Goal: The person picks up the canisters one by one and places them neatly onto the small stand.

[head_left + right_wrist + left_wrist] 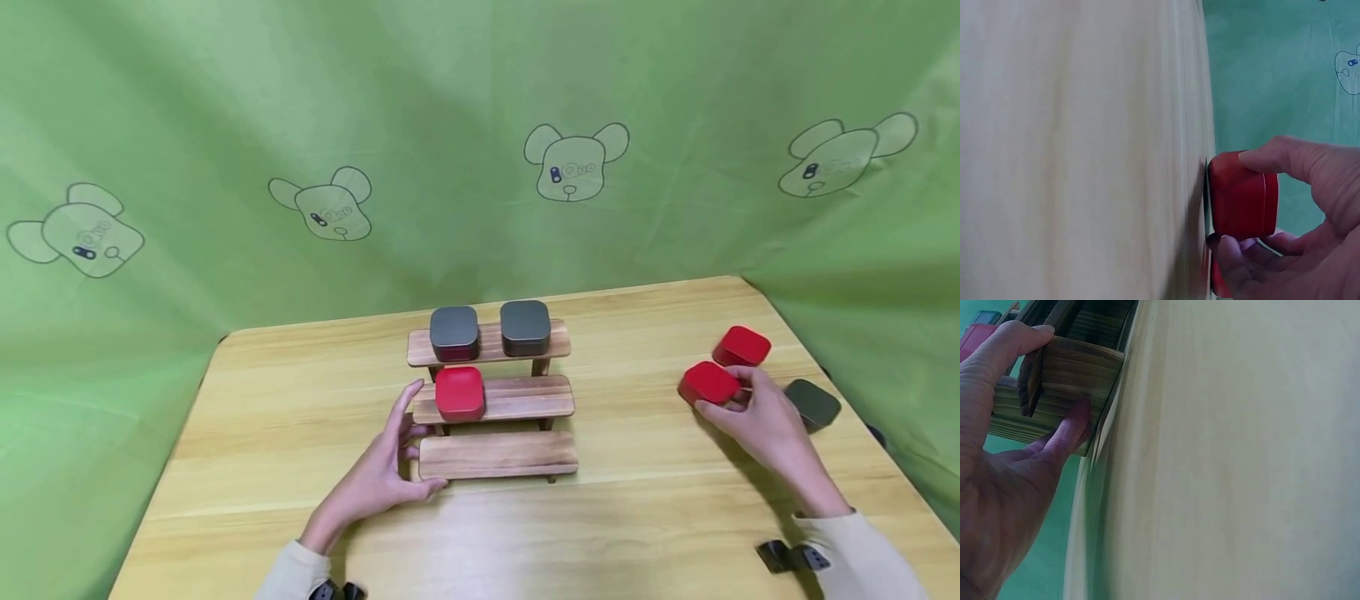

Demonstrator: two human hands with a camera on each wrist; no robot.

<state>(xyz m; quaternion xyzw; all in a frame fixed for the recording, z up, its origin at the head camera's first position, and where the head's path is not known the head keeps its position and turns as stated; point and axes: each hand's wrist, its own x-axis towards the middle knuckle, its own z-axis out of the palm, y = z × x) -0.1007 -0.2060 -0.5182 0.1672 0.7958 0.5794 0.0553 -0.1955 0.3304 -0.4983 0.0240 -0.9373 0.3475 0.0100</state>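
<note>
A three-tier wooden display stand (498, 454) stands mid-table. My left hand (378, 475) grips its left end, thumb at the front edge of the lowest step and fingers along the side; in the left wrist view the thumb and fingers (1072, 428) span the wooden end. On the middle step sits a red square tin (460, 393), and two dark grey tins (454, 329) (525, 325) rest on the top step. At the right, my right hand (765, 417) pinches another red tin (1241, 197) between thumb and fingers, close over the table.
Just behind the held tin lies another red tin (742, 345). A dark grey tin (813, 403) lies to the right, partly behind the right hand. Green cloth (450, 150) with printed bear heads hangs around the back and sides of the wooden table (300, 392).
</note>
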